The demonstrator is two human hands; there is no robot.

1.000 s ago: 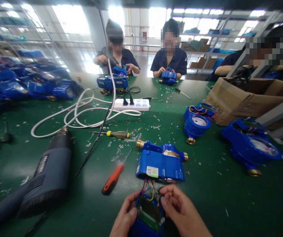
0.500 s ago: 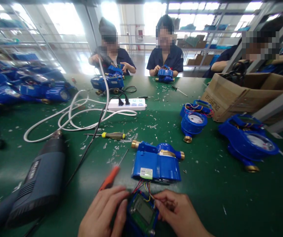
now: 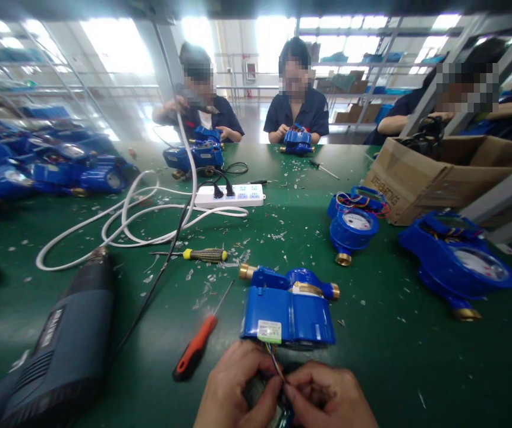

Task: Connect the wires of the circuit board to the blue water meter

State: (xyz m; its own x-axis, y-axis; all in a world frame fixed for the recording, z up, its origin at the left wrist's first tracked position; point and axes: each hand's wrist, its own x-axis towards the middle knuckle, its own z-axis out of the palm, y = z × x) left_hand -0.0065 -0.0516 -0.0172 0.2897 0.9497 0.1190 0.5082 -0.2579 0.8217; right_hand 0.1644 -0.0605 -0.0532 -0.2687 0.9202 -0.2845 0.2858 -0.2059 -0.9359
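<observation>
My left hand (image 3: 233,389) and my right hand (image 3: 327,395) are closed together at the bottom edge, around a small blue display module that they mostly hide. Thin coloured wires (image 3: 275,359) run from between my fingers up into a blue water meter (image 3: 288,306) with brass ends, which lies on the green table (image 3: 385,351) just beyond my hands. My right fingertips pinch at the wires. An orange-handled screwdriver (image 3: 194,349) lies just left of my left hand.
A dark heat gun (image 3: 59,351) lies at the left, its black cord crossing the table. Behind are a yellow-tipped screwdriver (image 3: 204,255), a white power strip (image 3: 230,195) with coiled cable, two opened meters (image 3: 354,224) (image 3: 458,261), a cardboard box (image 3: 443,172), piled meters (image 3: 59,163) and three seated people.
My hands have closed over the display module, which now is nearly hidden; before, its screen faced up between them. My left hand moved right, away from the orange screwdriver.
</observation>
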